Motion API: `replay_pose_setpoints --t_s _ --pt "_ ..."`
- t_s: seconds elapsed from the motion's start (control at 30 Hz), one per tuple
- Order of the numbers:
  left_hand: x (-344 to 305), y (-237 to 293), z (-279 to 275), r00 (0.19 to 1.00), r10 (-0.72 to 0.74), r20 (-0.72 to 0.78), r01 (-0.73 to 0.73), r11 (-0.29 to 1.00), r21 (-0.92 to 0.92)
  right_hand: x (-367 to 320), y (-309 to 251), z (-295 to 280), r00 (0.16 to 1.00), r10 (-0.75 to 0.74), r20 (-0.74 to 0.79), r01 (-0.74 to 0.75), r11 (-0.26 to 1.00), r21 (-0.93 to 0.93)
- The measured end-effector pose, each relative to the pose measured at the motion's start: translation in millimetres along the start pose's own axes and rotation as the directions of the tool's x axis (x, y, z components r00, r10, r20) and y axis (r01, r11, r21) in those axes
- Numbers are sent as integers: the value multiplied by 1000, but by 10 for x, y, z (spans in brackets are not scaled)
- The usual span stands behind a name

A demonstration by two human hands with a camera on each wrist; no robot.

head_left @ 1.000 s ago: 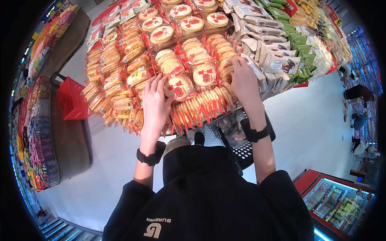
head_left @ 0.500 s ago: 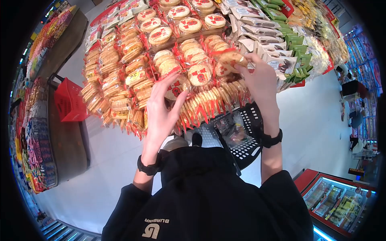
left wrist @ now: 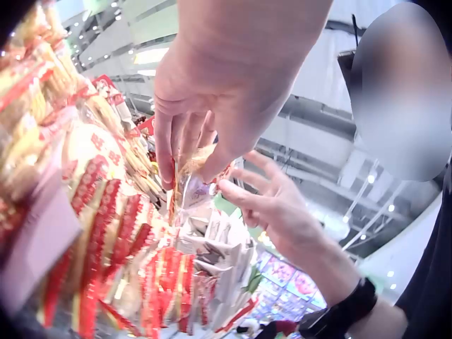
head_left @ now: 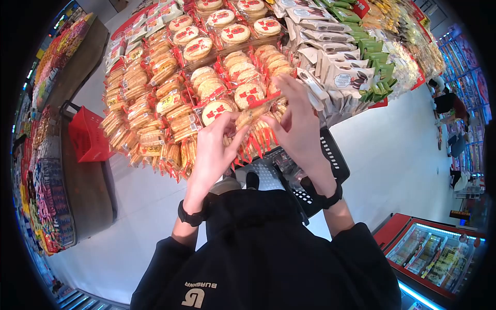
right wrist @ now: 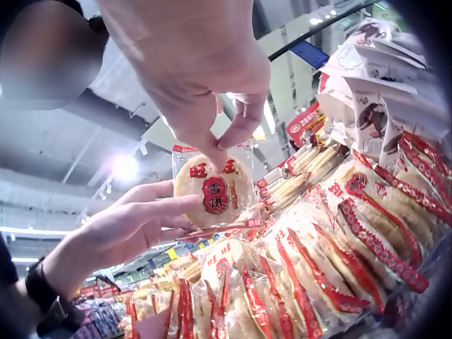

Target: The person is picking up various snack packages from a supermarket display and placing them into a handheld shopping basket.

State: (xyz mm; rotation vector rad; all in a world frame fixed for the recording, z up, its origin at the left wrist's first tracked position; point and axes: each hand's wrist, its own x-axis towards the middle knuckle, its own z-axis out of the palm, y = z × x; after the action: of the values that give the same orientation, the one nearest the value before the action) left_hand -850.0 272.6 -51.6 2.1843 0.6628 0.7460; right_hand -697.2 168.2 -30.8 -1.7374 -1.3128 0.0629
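Note:
A clear-wrapped round rice cracker [head_left: 250,115] with red print is held between my two hands, just over the front edge of the cracker display. My left hand [head_left: 216,147] grips it from the left, thumb on one face and fingers behind. In the right wrist view, the thumb and forefinger of my right hand [right wrist: 194,85] pinch the top of the wrapper, while the left hand [right wrist: 134,219] holds the lower left side. The printed face of the cracker [right wrist: 212,185] is turned to that camera. Beneath lie rows of similar wrapped crackers [head_left: 248,95].
White snack packs [head_left: 343,77] and green packs [head_left: 380,64] fill the display's right side. A black basket or cart [head_left: 336,155] stands below its front edge. A red basket [head_left: 88,134] is at left, a red-edged freezer case [head_left: 429,253] at lower right.
My right hand lifted a wrapped cracker from the right-hand stack and brought it left and toward me. My left hand left the front cracker stack and took hold of the lifted one.

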Motion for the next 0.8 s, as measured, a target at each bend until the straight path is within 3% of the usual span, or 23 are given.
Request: replay_pose_setpoints --t_s 0.07,0.2,0.23,0.27,0.3,0.37,0.47,0.67,0.77,0.8 --pt "-21 -38 -5 998 6 59 -5 1000 -20 -38 82 87 976 -207 65 209 978 -27" --pt "-18 -29 -16 996 74 50 -74 997 -20 65 232 7 976 -193 106 199 978 -54" --pt "-21 -50 -35 994 109 9 -110 991 83 140 252 -61 971 -235 46 239 962 -134" --pt "-21 -77 -57 989 147 -27 -139 972 188 212 331 -109 978 -206 37 209 971 -114" --pt "-23 -104 -81 980 189 -58 -164 942 292 277 389 -157 973 -229 7 224 946 -234" --pt "-44 -212 -106 987 138 -87 -102 940 325 410 591 -200 990 -104 91 128 940 -317" --pt "-76 -357 -173 983 137 -123 -75 907 414 520 769 -182 980 -20 198 103 902 -418" --pt "-86 -319 -252 987 92 -133 -46 950 309 563 743 -170 949 -63 310 192 894 -406" --pt "-50 -86 -251 988 101 -113 -91 992 90 446 284 -242 926 -241 290 314 918 -242" --pt "-27 -40 -213 975 178 -131 -166 981 99 386 96 -249 904 -263 336 333 928 -169"
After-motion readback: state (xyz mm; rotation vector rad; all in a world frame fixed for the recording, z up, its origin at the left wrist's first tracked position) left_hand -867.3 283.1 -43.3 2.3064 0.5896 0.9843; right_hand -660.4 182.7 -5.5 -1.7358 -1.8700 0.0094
